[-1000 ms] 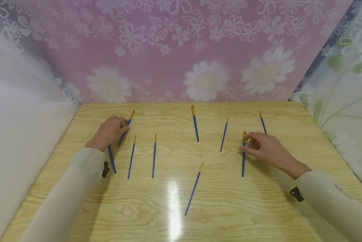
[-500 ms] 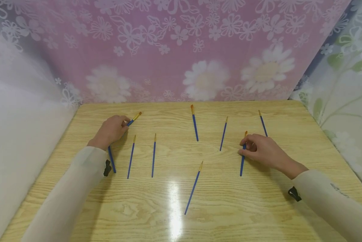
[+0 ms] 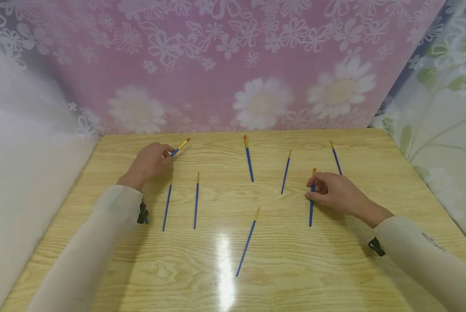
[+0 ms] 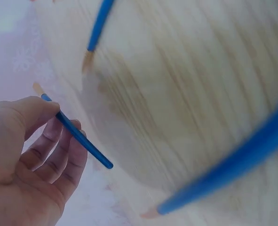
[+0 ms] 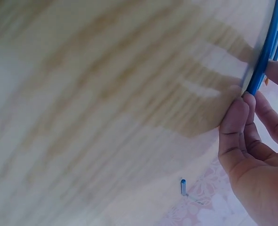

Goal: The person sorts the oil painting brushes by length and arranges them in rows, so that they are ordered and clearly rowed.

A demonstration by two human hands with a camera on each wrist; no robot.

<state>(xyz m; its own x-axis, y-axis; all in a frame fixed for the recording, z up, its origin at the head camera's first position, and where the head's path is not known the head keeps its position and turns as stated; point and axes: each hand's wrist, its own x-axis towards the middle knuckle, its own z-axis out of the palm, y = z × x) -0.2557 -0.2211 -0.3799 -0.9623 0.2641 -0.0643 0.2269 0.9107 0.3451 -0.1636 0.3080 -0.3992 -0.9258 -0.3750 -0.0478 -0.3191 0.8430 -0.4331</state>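
At the far left of the table, my left hand pinches a blue-handled paintbrush whose orange bristles point away to the upper right. The left wrist view shows that paintbrush between thumb and fingers, its handle end sticking out past them. On the right, my right hand pinches another blue paintbrush by its upper handle, bristles toward the back. In the right wrist view, thumb and fingertips grip its blue handle. Left of the right hand lies a thin paintbrush; beyond it, one more paintbrush is partly hidden.
Several paintbrushes lie spread on the wooden table: one at the back middle, one at the front middle, two slim ones near the left forearm. The left sleeve mostly covers another. A floral pink curtain hangs behind.
My left hand has taken hold of its paintbrush, swung the bristles rightward and moved it up and right. My right hand has closed around its brush, which has shifted slightly.
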